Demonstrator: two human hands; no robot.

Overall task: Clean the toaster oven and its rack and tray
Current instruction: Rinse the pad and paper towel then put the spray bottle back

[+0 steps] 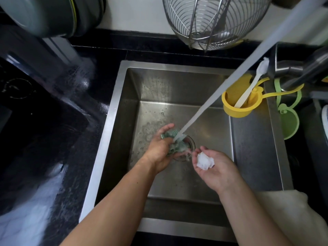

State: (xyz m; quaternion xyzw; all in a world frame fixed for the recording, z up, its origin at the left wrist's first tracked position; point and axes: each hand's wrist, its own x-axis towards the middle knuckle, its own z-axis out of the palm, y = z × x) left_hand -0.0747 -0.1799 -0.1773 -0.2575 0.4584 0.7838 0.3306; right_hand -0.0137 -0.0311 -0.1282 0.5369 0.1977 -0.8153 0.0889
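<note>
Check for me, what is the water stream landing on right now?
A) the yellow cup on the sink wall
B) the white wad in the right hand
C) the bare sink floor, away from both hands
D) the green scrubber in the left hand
D: the stream ends on the green scrubber that the left hand holds over the drain, while the right hand keeps the white wad off to the side of it.

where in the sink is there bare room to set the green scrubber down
Bare steel floor lies right of the drain, between the right hand and the sink right wall below the yellow holder, and along the near wall between the forearms. It is crowded at the drain, where the left hand holds the green scrubber under the water stream.
</note>
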